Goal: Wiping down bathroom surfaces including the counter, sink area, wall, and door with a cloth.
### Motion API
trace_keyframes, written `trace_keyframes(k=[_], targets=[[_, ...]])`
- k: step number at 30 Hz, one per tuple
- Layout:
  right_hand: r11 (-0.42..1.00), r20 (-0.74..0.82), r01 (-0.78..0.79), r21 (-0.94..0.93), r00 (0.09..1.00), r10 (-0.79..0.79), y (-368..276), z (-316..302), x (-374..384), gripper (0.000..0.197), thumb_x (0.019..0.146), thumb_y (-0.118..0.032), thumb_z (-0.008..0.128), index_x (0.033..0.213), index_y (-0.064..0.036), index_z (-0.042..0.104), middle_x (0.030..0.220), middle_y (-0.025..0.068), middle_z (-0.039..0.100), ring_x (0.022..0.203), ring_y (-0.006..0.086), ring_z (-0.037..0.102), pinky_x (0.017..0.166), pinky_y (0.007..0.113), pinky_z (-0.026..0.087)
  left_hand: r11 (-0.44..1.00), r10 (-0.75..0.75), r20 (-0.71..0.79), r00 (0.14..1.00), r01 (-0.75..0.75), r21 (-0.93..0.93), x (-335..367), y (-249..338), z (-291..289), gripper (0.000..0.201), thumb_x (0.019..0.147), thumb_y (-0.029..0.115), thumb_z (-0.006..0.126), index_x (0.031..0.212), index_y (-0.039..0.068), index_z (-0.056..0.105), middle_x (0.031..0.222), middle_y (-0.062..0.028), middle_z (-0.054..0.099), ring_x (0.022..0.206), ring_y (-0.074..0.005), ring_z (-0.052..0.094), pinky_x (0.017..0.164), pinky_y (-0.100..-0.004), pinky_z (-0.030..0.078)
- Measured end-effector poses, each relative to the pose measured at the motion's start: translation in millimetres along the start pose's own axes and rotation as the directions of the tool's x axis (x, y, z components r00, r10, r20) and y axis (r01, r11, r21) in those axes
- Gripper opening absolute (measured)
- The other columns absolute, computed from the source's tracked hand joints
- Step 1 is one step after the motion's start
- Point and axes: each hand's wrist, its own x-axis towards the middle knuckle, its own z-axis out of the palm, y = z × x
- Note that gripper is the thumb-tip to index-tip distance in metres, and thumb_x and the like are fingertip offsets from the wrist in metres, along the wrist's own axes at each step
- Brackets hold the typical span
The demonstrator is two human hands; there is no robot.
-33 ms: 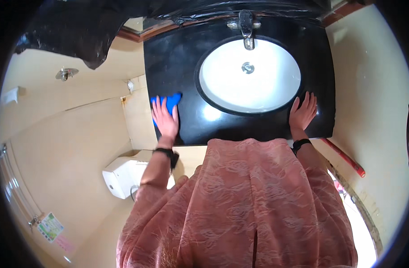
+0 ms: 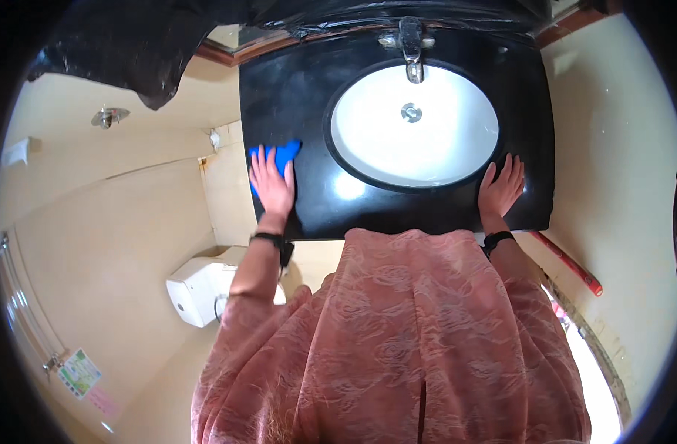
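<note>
My left hand (image 2: 272, 185) lies flat, fingers stretched and a little apart, on a bright blue cloth (image 2: 285, 154). The cloth is on the left part of a glossy black countertop (image 2: 279, 96); part of it is hidden under my palm and fingers. My right hand (image 2: 501, 189) rests open on the counter's front right, beside the rim of a white oval sink (image 2: 398, 159), with nothing in it. Both wrists wear black bands. At the back of the sink stands a dark-topped metal faucet (image 2: 412, 52), above a round metal drain (image 2: 411, 112).
Black plastic sheeting (image 2: 116, 59) hangs at the upper left and along the back. Below left of the counter is a white toilet tank (image 2: 194, 296). A red pole (image 2: 568, 263) slants along the right wall (image 2: 605, 185). Metal rails run down the left wall.
My left hand and the blue cloth under it have slid a little way toward the back of the counter. My right hand stays in place.
</note>
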Motion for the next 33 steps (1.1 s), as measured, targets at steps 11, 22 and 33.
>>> trace_keyframes(k=[11, 22, 33], targets=[[1.0, -0.006, -0.008, 0.007, 1.0, 0.008, 3.3, 2.4, -1.0, 0.053, 0.104, -0.042, 0.046, 0.144, -0.0067, 0.05, 0.151, 0.0167, 0.047, 0.144, 0.0344, 0.039, 0.119, 0.051, 0.029, 0.975, 0.205, 0.01, 0.979, -0.203, -0.089, 39.5, 63.1, 22.7, 0.055, 0.097, 0.037, 0.062, 0.143, 0.01, 0.049, 0.158, -0.0177, 0.038, 0.148, -0.0377, 0.031, 0.118, -0.0609, 0.023], [0.996, 0.029, -0.067, 0.054, 0.997, 0.066, -5.4, -1.5, 2.9, 0.05, 0.101, -0.035, 0.052, 0.142, -0.0069, 0.051, 0.15, 0.0171, 0.047, 0.144, 0.0342, 0.039, 0.117, 0.054, 0.03, 0.747, 0.639, 0.207, 0.741, -0.534, -0.396, -99.0, 212.1, 38.2, 0.06, 0.079, 0.04, 0.077, 0.133, 0.019, 0.063, 0.156, -0.0133, 0.041, 0.148, -0.0335, 0.033, 0.114, -0.0628, 0.027], [0.823, 0.072, -0.006, 0.568, 0.997, -0.042, 44.1, -14.1, -1.7, 0.033, 0.1, -0.022, 0.052, 0.126, -0.0074, 0.066, 0.138, 0.0172, 0.059, 0.134, 0.0379, 0.05, 0.112, 0.051, 0.036, 0.576, 0.815, 0.227, 0.534, -0.698, -0.426, -58.3, 384.4, 61.3, 0.064, 0.092, 0.035, 0.06, 0.148, 0.007, 0.046, 0.162, -0.0171, 0.031, 0.154, -0.036, 0.017, 0.123, -0.0578, 0.015]])
